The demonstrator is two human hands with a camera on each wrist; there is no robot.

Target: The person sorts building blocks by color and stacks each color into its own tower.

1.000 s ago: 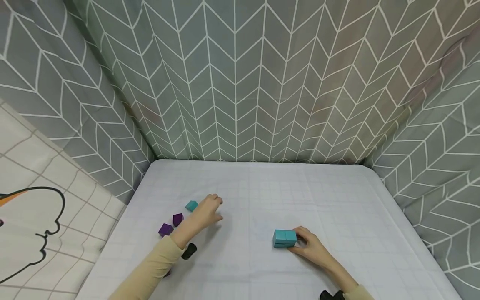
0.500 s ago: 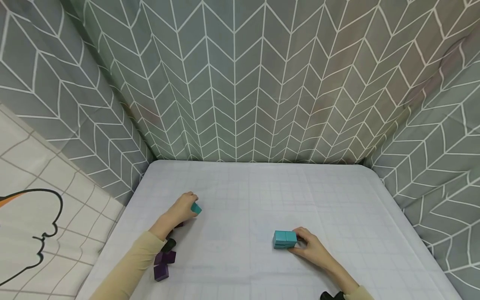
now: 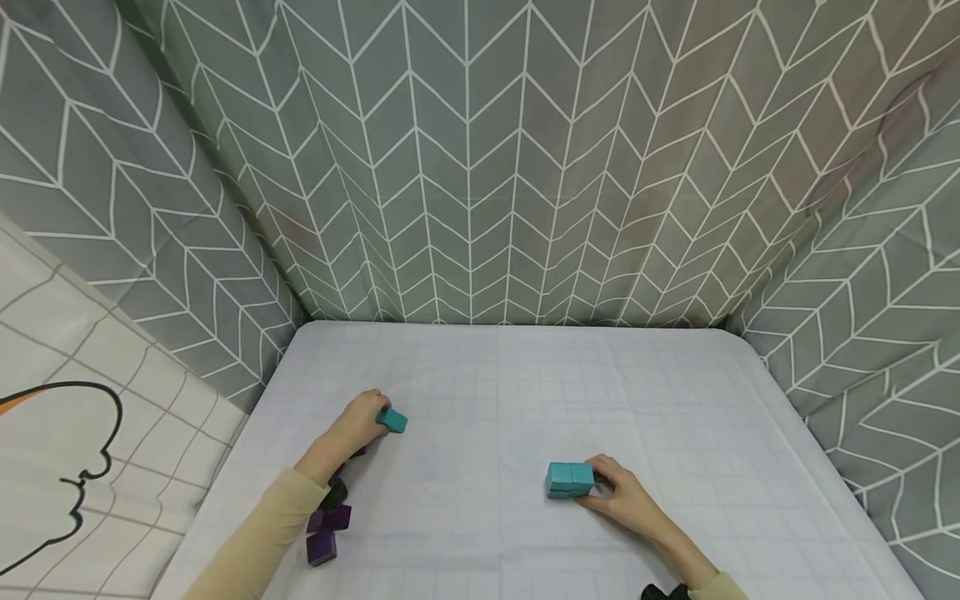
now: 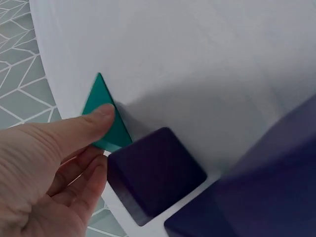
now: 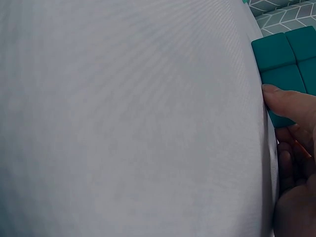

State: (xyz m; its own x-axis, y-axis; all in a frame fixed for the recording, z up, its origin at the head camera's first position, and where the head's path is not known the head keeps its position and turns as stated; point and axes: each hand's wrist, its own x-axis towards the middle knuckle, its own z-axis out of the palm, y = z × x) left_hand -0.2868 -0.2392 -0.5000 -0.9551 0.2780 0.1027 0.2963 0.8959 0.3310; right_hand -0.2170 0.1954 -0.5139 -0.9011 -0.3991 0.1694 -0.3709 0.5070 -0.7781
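At the table's left, my left hand [image 3: 356, 425] pinches a teal triangular block [image 3: 393, 420]. In the left wrist view the thumb lies on the flat triangular face of that block [image 4: 101, 94], with fingers behind it. A dark purple block [image 4: 158, 173] sits right beside the triangle's lower corner there. My right hand [image 3: 626, 500] grips a group of teal cubes [image 3: 568, 478] by its right side, thumb in front. Seen from the right wrist, the teal cubes [image 5: 274, 54] fit snugly edge to edge; part of them is cut off by the frame.
Purple blocks [image 3: 322, 547] lie under and beside the left forearm, some partly hidden by it. A white cloth covers the table [image 3: 465, 517]. Patterned grey curtains [image 3: 480, 167] hang behind and at both sides. Black devices [image 3: 334, 494] are worn on the wrists.
My left hand has moved left, back to the teal triangular block, and taken hold of it. The block has turned and shifted slightly right. The right hand stays with the teal cubes.
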